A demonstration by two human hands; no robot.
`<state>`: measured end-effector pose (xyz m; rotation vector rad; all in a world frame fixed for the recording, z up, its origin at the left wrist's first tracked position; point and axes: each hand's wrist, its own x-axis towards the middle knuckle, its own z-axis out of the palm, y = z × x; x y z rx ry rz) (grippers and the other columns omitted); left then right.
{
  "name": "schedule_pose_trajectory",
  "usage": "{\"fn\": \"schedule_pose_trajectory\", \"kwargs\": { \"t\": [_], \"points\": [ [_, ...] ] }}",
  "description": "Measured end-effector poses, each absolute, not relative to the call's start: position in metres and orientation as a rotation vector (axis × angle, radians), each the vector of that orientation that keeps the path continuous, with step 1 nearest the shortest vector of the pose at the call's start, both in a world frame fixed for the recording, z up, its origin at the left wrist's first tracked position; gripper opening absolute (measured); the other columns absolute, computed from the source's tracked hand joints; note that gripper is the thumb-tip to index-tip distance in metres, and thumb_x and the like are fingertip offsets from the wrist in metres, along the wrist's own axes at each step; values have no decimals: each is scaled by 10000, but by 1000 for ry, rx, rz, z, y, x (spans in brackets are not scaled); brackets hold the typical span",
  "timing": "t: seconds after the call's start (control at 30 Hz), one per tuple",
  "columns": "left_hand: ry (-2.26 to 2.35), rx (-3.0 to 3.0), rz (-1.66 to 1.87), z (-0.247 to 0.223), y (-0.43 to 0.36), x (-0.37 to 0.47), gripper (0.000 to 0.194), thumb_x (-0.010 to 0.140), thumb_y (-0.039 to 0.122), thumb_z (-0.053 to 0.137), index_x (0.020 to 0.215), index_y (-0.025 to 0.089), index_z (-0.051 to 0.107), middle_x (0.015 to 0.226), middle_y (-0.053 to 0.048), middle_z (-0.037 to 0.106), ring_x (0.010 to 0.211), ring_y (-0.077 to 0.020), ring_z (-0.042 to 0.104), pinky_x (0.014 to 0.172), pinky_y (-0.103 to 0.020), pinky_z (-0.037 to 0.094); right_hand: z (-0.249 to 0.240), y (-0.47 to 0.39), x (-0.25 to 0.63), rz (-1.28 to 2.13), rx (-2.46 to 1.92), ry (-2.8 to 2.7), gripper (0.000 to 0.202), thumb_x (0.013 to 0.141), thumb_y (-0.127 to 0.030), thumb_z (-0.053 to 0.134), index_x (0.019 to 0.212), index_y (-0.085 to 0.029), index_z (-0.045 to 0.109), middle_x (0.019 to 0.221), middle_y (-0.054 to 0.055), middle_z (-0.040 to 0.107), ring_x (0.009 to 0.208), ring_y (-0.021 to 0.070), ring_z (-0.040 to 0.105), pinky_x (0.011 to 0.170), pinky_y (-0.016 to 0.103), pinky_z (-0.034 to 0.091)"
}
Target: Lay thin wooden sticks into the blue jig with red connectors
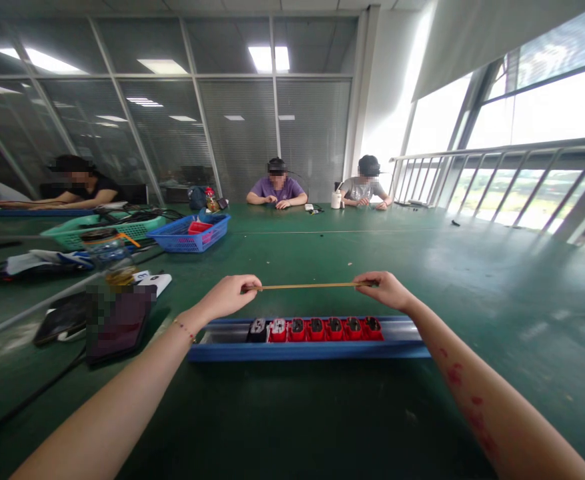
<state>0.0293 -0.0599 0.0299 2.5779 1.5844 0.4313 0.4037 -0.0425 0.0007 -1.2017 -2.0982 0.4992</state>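
A thin, straight brass-coloured strip stretches between my two hands, held level above the table. My left hand pinches its left end, and my right hand pinches the right end. Just below and nearer to me lies a long blue channel with a silvery inside. Along its middle sits a row of several red socket-like modules, with one black module at the left end of the row. The fingertips cover both ends of the strip.
Left on the green table are a dark tablet, a jar, a blue basket, a green basket and cables. Several people sit across the table, one in a purple shirt. A railing stands right.
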Motion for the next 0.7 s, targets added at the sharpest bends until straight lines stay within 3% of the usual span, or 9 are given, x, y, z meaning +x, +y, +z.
{"fn": "schedule_pose_trajectory", "kwargs": {
  "t": [0.1,0.3,0.43,0.57,0.7],
  "points": [
    [1482,2377,626,35,-82,20,285,775,315,416,964,219,606,899,-5,647,743,-160,575,640,-218,411,12,-65,402,638,-1187,-2074,283,716,-339,547,884,-143,663,704,14,653,635,146,577,584,252,464],
    [1356,2147,715,36,-117,21,364,777,407,455,1070,212,548,768,-5,601,691,-150,546,610,-223,420,15,-109,396,829,-1106,-1911,294,686,-380,617,861,-144,636,838,51,657,731,160,594,674,269,481],
    [1441,2079,760,35,-122,25,374,796,457,414,1013,207,589,761,-8,608,673,-146,533,597,-221,407,11,-120,399,1055,-1113,-1844,386,667,-413,639,944,-151,581,877,52,639,760,156,583,683,272,477],
    [1431,2038,753,31,-119,28,345,766,455,465,916,193,631,869,-29,648,788,-176,559,699,-239,420,6,-118,398,937,-1239,-1839,395,748,-507,501,857,-139,594,685,12,588,596,108,517,538,218,422],
    [1418,2041,677,26,-117,30,365,762,468,454,914,179,617,787,-21,648,706,-168,569,634,-237,433,-3,-111,396,770,-1349,-1892,400,751,-527,471,796,-148,593,589,-15,528,525,96,461,475,204,362]
  ]
}}
